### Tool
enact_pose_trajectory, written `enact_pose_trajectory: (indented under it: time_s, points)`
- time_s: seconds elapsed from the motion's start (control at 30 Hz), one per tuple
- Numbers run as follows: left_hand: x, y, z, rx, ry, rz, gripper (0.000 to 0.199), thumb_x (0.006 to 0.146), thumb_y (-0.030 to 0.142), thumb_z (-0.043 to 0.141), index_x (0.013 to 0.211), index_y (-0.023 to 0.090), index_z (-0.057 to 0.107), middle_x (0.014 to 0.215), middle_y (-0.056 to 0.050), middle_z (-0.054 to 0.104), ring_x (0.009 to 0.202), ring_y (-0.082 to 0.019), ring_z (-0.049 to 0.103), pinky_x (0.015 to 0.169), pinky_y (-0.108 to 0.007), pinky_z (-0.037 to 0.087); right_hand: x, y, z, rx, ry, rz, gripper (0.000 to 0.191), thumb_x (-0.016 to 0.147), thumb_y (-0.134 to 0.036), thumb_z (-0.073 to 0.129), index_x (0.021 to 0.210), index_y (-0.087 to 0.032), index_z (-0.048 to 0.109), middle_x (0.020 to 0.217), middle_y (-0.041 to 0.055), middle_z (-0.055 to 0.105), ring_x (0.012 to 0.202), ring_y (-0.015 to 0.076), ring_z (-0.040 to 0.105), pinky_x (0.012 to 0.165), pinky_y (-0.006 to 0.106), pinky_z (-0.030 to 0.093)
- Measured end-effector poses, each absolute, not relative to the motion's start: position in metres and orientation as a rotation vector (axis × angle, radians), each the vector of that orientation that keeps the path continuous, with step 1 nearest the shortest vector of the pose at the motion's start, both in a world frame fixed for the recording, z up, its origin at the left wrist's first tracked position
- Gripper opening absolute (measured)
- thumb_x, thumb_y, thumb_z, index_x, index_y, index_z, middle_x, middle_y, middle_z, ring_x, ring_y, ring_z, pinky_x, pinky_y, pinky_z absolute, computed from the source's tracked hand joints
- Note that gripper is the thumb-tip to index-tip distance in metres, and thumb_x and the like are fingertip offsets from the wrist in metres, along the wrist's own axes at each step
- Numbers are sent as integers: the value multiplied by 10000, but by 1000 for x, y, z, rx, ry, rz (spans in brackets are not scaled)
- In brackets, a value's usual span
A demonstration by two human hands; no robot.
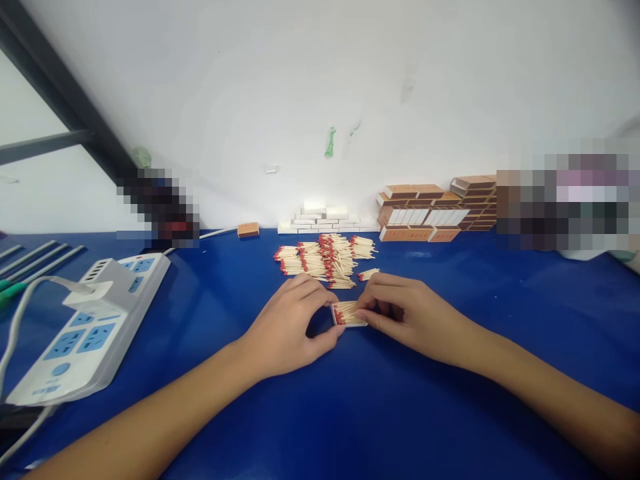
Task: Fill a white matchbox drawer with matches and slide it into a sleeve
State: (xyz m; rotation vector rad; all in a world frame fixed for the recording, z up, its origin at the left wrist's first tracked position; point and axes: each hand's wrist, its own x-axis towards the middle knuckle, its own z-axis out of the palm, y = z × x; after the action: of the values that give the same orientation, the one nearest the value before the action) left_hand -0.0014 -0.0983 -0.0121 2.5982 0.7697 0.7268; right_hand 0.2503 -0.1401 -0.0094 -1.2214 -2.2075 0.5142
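Observation:
A small white matchbox tray (349,325) with red-tipped matches (345,311) lying in it rests on the blue table. My left hand (290,323) grips the tray's left end between thumb and index finger. At the right end, the thumb and fingers of my right hand (407,313) pinch the stick ends of the matches; the exact contact is partly hidden. Just beyond the tray spreads a large heap of loose matches (327,257), their heads red. A small separate bunch of matches (369,274) lies right behind my right hand.
White trays (320,220) are piled against the wall. Brown and white matchboxes (420,213) stand stacked at the back right, and one matchbox (248,230) lies alone at the back left. A white power strip (95,333) with cables occupies the left side, near green-ended rods (45,263).

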Motion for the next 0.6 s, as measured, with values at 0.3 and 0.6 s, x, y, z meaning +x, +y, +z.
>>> enact_pose_trajectory:
  time_s: [0.3, 0.6]
  points:
    - [-1, -99, -9, 2597, 742, 718, 185, 937, 306, 716, 1076, 190, 680, 1013, -65, 709, 1017, -256, 633, 972, -438, 515, 248, -139, -9, -1248, -2181, 562, 125, 1006, -254, 658, 925, -212, 743, 813, 8, 624, 630, 107, 544, 572, 232, 448]
    - [-1, -100, -10, 2595, 750, 705, 189, 941, 311, 713, 1078, 185, 686, 1008, -64, 707, 1015, -251, 623, 976, -437, 509, 265, -138, 17, -1148, -2139, 99, 132, 1020, -275, 658, 950, -227, 759, 790, 11, 689, 660, 121, 606, 615, 246, 493]
